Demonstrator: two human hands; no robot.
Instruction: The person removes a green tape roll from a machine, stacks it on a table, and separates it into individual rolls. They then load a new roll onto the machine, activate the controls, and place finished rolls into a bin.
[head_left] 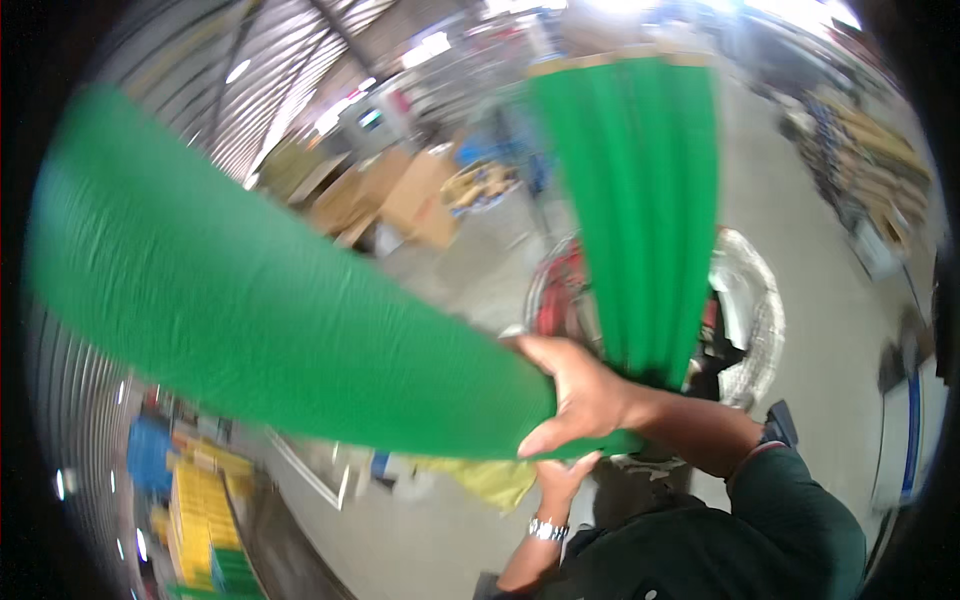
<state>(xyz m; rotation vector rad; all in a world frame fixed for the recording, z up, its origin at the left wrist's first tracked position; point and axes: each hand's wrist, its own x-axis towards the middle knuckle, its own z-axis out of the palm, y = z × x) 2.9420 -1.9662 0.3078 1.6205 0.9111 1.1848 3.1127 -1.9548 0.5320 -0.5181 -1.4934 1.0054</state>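
Note:
A long, wide green piece with a finely wrinkled surface (280, 320) stretches from the upper left to the middle; whether it is a tube or folded fabric, I cannot tell. My right hand (585, 390) grips its near end from above, thumb and forefinger spread across it. Just below, at the lower edge of that end, my left hand (562, 478) holds on, its fingers partly hidden by the green material. Beyond my right forearm stands a second green piece (645, 200) with lengthwise folds and a tan far edge. Its near end is hidden behind my arm.
Behind the second green piece is a round, silvery-rimmed container (765, 330) with red and black things inside. Cardboard boxes (420, 200) sit farther off at left. Yellow stacked goods (200, 515) are at lower left, and piled bundles (870, 150) line the right.

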